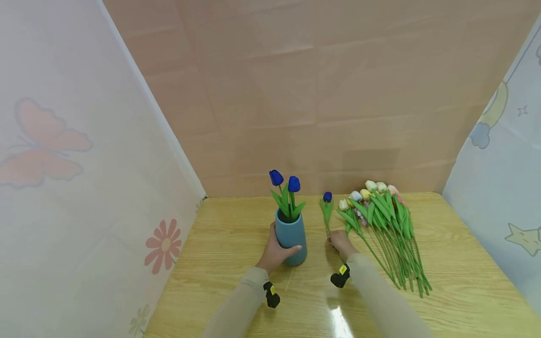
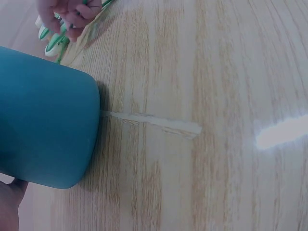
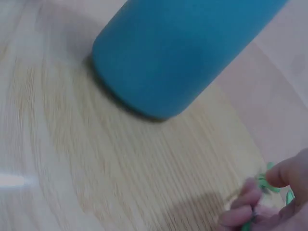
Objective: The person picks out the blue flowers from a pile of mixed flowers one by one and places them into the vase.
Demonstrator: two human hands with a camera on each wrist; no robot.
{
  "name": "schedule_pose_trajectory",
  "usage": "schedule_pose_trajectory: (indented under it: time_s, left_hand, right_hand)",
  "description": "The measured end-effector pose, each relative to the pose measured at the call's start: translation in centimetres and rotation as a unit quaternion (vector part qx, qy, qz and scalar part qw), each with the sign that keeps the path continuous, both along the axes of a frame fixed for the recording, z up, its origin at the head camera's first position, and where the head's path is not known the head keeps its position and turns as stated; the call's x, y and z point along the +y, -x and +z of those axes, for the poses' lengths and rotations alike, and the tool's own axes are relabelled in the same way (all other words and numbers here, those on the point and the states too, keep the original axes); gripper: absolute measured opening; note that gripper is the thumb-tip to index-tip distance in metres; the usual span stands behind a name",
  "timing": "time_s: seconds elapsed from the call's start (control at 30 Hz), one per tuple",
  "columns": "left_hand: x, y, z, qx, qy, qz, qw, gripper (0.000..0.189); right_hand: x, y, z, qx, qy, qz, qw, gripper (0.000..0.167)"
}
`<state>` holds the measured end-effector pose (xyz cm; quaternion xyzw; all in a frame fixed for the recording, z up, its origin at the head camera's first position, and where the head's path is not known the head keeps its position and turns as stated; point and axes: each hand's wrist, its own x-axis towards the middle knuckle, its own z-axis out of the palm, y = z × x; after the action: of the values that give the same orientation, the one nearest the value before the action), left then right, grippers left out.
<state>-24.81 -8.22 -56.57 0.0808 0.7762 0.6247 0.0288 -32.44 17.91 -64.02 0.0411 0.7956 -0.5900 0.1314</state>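
A blue vase stands upright on the table, holding two blue tulips with green leaves. My left hand grips the vase around its left side, thumb across the front. To the right of the vase, my right hand pinches the green stem of another blue tulip, whose bloom points toward the back wall. In the right wrist view, curled fingers close around that stem, with bits of green showing between them. The left wrist view shows the lower part of the vase close up.
A bunch of tulips in white, yellow, pink and pale blue lies right of my right hand, stems toward me. The wooden table has a pale worn streak in front of the vase. A brown wall covering rises behind.
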Motion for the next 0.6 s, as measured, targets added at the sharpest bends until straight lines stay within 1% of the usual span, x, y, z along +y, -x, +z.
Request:
schedule_pose_trajectory:
  time_s: [0.03,0.07,0.13,0.2,0.27,0.3,0.37,0.4,0.43,0.5,0.53,0.6]
  left_hand:
    - [0.0,0.0,0.0,-0.002,0.000,0.000,1.0000,0.107]
    - [0.0,-0.1,0.0,-0.003,0.001,0.000,1.0000,0.107]
    - [0.0,-0.1,0.1,-0.005,0.001,0.000,1.0000,0.107]
    - [0.0,-0.2,0.1,-0.006,0.002,0.000,1.0000,0.107]
    - [-0.1,-0.2,0.1,-0.007,0.004,0.000,1.0000,0.107]
    - [-0.1,-0.2,0.2,-0.007,0.003,-0.001,1.0000,0.107]
    - [-0.1,-0.2,0.2,-0.008,0.004,-0.001,1.0000,0.107]
    - [0.0,-0.1,0.2,-0.008,0.005,0.000,1.0000,0.108]
    - [0.0,-0.1,0.3,-0.008,0.005,0.000,1.0000,0.108]
    - [0.0,-0.1,0.3,-0.009,0.007,0.002,0.9999,0.109]
    - [0.0,-0.1,0.3,-0.009,0.009,0.004,0.9999,0.109]
    - [0.0,0.0,0.2,-0.007,0.011,0.006,0.9999,0.110]
  right_hand:
    - [-0.6,-1.4,2.8,-0.032,0.026,-0.014,0.9991,0.038]
    - [-0.9,-2.7,4.8,-0.033,0.049,-0.015,0.9981,0.043]
    - [-1.6,-4.7,8.5,-0.028,0.070,-0.018,0.9970,0.048]
    - [-2.1,-5.5,10.4,-0.021,0.070,-0.030,0.9968,0.050]
    - [-2.3,-6.2,11.7,0.002,0.081,-0.039,0.9960,0.046]
    - [-2.4,-6.2,11.6,0.019,0.090,-0.035,0.9951,0.046]
    - [-2.5,-6.3,11.9,0.047,0.119,-0.036,0.9911,0.044]
    - [-2.5,-6.1,11.6,0.064,0.136,-0.033,0.9882,0.043]
    - [-2.5,-6.0,11.5,0.074,0.154,-0.034,0.9847,0.041]
    - [-2.4,-5.6,10.8,0.100,0.191,-0.025,0.9761,0.037]
    - [-2.5,-5.6,10.9,0.108,0.210,-0.023,0.9714,0.033]
    - [-2.3,-5.1,10.3,0.124,0.244,-0.002,0.9618,0.028]
